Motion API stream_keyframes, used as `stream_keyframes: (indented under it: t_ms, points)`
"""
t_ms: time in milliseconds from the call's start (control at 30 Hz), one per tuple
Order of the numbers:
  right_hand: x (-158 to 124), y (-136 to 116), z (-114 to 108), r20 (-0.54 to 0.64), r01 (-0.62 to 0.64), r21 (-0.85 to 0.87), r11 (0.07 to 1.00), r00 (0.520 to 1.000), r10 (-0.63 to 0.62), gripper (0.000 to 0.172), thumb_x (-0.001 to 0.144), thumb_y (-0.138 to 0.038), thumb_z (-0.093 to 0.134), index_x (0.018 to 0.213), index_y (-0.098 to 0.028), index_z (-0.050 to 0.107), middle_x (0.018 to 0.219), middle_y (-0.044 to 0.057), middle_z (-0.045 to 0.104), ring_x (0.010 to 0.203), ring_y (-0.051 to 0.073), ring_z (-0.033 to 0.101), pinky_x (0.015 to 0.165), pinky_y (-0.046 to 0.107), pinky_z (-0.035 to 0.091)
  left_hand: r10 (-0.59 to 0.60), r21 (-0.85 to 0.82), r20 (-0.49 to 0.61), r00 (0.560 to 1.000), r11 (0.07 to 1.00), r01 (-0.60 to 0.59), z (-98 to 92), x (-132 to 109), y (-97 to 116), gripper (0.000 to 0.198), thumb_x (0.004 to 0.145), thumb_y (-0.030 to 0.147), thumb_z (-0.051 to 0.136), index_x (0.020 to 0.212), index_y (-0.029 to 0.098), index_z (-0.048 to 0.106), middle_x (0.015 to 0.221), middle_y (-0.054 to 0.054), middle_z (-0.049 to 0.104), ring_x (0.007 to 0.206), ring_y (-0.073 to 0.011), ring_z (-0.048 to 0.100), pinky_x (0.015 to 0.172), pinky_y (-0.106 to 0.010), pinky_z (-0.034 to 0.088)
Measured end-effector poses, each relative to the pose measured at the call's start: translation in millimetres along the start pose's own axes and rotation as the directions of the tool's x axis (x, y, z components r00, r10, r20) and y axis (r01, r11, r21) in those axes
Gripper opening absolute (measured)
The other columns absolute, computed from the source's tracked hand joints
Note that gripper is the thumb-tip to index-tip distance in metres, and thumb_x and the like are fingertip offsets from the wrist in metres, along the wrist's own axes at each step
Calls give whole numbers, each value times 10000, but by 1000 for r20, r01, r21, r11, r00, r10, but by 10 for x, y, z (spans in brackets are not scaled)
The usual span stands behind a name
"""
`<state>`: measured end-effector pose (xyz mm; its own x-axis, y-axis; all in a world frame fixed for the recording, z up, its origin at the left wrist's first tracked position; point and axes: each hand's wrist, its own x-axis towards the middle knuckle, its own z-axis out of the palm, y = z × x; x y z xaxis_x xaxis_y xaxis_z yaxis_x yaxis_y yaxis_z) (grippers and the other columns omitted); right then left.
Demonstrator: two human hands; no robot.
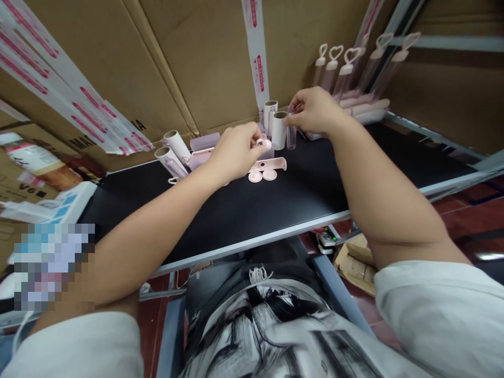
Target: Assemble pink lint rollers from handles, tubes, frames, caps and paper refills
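Reaching over the black flat table [244,210], both hands work at a small group of pink and white plastic parts near the cardboard wall [205,63]. The left hand [235,152] has its fingers closed around a small round pink plastic piece [266,143], which shows just at the fingertips, pointing to the right. The right hand [315,111] pinches with closed fingers the top of a clear plastic tube [291,134]; this tube stands upright, its long axis vertical, with its lower end on or very near the table. The pink piece lies just left of the tube and a little lower than its top, so the two hands are near each other but apart. Between them stands a white paper roll with a cardboard core [279,130], upright, just beside the tube. On the table under the left hand lies a flat pink handle with two round discs [268,169]. More white rolls [173,152] lie tilted at the left, and pink heart-topped handles [346,68] lean at the far right
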<state>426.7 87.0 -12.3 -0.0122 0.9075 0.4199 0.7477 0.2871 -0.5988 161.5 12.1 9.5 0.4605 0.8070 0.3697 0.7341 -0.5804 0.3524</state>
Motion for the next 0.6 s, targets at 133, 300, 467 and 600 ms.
stream_keyframes:
  t_ms: [133,300,467,600]
  points:
    - [-37,-69,-39,23,-126,6,992,992,126,250,738,-190,924,789,-265,692,735,46,716,733,276,701,672,408,576,-86,75,36,996,994,83,273,501,111,71,939,250,813,885,202,816,913,-71,783,960,-262,736,961,-406,561]
    - [-85,-142,-50,141,-200,46,979,971,192,322,719,-98,944,725,-250,661,604,12,633,576,248,661,582,395,562,-171,166,62,983,973,159,548,754,145,78,942,220,815,877,203,855,978,-101,807,1053,-310,752,1032,-475,572]
    - [-77,-126,-79,134,-141,43,989,982,134,354,685,-88,982,695,-251,668,557,-13,594,517,226,614,563,393,531,-193,251,50,980,952,175,681,807,152,83,942,275,852,936,205,897,1181,-128,825,1344,-420,684,1160,-597,522]
    - [-51,-94,-59,115,-138,8,990,984,136,367,675,-20,961,676,-242,670,535,-22,562,539,213,614,587,377,539,-216,298,88,972,937,181,762,835,123,130,950,307,851,1033,230,913,1312,-144,803,1412,-448,647,1179,-623,502]
